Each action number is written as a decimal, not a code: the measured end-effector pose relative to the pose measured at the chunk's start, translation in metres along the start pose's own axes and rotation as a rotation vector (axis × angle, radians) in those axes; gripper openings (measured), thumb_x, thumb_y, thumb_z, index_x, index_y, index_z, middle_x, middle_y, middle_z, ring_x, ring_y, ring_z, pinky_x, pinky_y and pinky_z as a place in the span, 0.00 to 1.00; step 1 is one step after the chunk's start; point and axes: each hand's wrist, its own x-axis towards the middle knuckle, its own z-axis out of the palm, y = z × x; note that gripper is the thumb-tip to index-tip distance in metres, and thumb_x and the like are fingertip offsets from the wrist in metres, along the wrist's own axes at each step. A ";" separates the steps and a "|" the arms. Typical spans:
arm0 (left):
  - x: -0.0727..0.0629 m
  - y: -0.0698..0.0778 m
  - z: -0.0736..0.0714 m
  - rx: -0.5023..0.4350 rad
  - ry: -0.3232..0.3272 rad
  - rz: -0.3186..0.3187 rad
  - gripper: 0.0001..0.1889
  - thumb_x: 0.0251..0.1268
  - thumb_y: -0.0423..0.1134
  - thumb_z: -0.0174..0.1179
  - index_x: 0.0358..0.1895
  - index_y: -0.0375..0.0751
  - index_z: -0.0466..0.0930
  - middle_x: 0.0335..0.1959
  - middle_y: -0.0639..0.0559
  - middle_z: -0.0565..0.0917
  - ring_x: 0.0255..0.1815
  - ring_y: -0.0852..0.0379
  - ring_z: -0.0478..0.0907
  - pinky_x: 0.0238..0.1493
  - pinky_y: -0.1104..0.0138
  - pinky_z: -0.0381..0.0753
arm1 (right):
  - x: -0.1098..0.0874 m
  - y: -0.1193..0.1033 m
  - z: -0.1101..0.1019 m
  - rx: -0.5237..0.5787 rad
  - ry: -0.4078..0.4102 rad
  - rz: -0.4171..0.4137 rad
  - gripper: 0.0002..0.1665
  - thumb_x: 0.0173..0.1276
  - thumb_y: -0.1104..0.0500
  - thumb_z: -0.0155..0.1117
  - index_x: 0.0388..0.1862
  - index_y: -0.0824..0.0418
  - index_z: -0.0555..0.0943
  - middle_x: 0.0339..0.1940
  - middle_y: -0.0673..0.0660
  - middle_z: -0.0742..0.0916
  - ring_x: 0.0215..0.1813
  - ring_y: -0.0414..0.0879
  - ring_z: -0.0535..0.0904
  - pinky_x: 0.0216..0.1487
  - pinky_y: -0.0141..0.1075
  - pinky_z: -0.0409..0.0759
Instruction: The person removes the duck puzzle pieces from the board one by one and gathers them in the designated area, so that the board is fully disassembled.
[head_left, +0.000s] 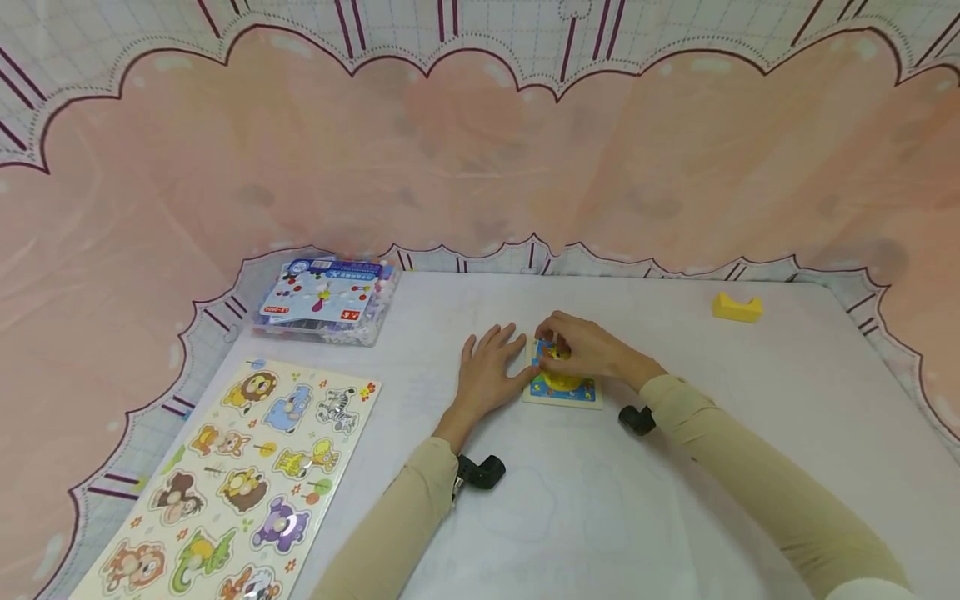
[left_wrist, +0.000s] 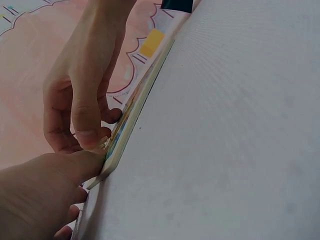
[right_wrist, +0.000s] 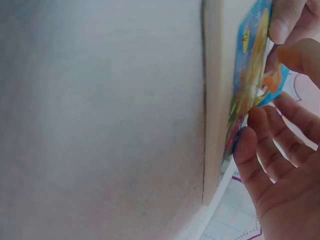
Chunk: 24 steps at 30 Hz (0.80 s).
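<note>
A small square puzzle board [head_left: 562, 404] with a yellow duck picture on blue lies on the white table between the hands. Spread fingers mark my left hand [head_left: 491, 371], whose thumb reaches onto the board's left edge. Over the upper part of the board, my right hand [head_left: 588, 346] pinches a puzzle piece. That puzzle piece [right_wrist: 281, 90], blue with an orange patch, stands tilted up from the board in the right wrist view. The right fingers hide part of the duck. Seen edge-on in the left wrist view, the board's pale rim [left_wrist: 135, 117] sits flat beside both hands.
At the left lies a large animal puzzle board [head_left: 367, 400] with several animals on it. Behind it stands a clear plastic box [head_left: 322, 296] with a printed card and small beads. A yellow notched block [head_left: 737, 308] sits at the back right.
</note>
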 end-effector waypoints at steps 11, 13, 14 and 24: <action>-0.001 -0.001 0.000 0.007 0.049 0.030 0.30 0.62 0.59 0.56 0.63 0.46 0.73 0.69 0.47 0.68 0.72 0.47 0.60 0.71 0.43 0.51 | -0.007 0.001 -0.002 0.040 0.025 0.019 0.26 0.62 0.47 0.64 0.57 0.55 0.75 0.47 0.52 0.80 0.49 0.46 0.78 0.53 0.44 0.79; -0.002 -0.001 0.001 0.007 0.050 0.029 0.30 0.62 0.59 0.56 0.63 0.46 0.73 0.69 0.47 0.68 0.72 0.47 0.60 0.71 0.43 0.51 | -0.009 0.001 -0.003 0.057 0.026 0.025 0.26 0.62 0.47 0.64 0.57 0.56 0.77 0.48 0.53 0.80 0.49 0.47 0.77 0.53 0.44 0.79; -0.002 -0.001 0.001 0.007 0.048 0.028 0.30 0.62 0.59 0.56 0.63 0.46 0.73 0.69 0.48 0.68 0.72 0.47 0.60 0.71 0.43 0.51 | -0.010 0.002 -0.004 0.068 0.027 0.029 0.27 0.62 0.47 0.64 0.57 0.56 0.77 0.48 0.53 0.80 0.48 0.47 0.77 0.53 0.44 0.79; -0.002 0.001 0.000 0.002 0.049 0.022 0.30 0.61 0.58 0.57 0.63 0.46 0.73 0.69 0.48 0.68 0.73 0.47 0.60 0.71 0.44 0.51 | -0.022 0.017 -0.005 0.165 0.076 0.034 0.25 0.61 0.52 0.67 0.57 0.58 0.78 0.47 0.52 0.80 0.47 0.45 0.76 0.44 0.33 0.78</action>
